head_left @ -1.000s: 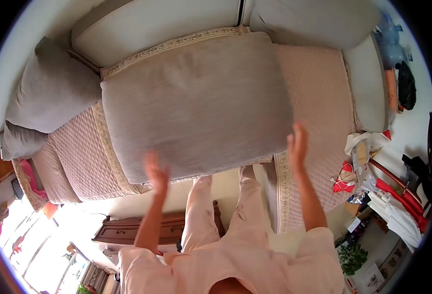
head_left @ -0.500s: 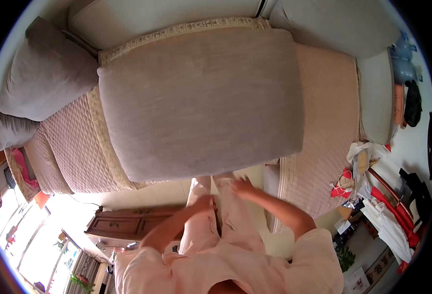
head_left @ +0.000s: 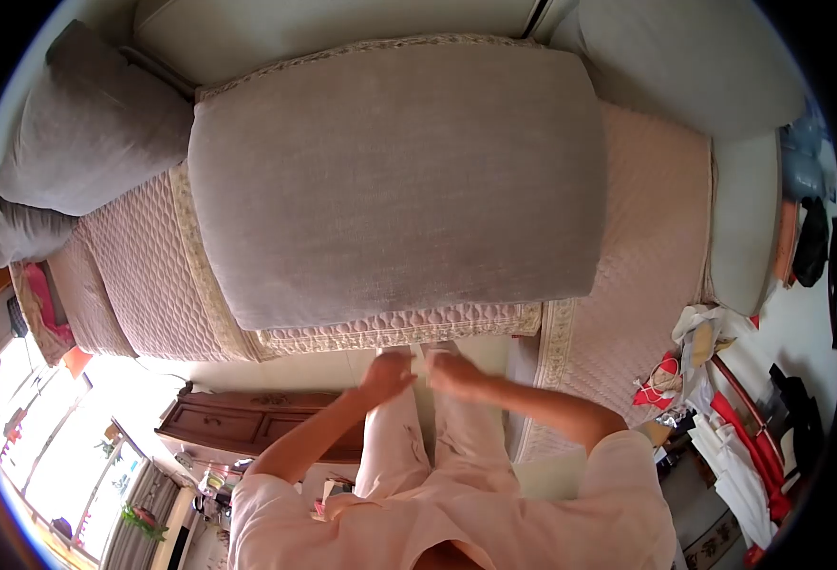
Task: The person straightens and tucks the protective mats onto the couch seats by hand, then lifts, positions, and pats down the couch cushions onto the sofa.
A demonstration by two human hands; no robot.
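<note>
A large grey cushion [head_left: 394, 180] lies flat on the sofa, over a pink quilted cover [head_left: 148, 271] with a patterned border. Below its front edge, my left hand [head_left: 387, 378] and my right hand [head_left: 451, 373] are close together above my legs, apart from the cushion. The fingers of both look bent, but blur and small size hide whether anything is between them. More grey cushions lean at the back left [head_left: 100, 119] and back right [head_left: 689, 62].
A wooden cabinet [head_left: 262, 421] stands on the floor behind my legs. Bags and cloths [head_left: 741, 456] hang at the right. A red pouch [head_left: 660, 380] lies on the sofa's right end. Blue bottles [head_left: 803, 161] are at the far right.
My hands have come down from beside the cushion's front edge and drawn together over my legs. The cushion now sits further back, showing more quilted cover along its front.
</note>
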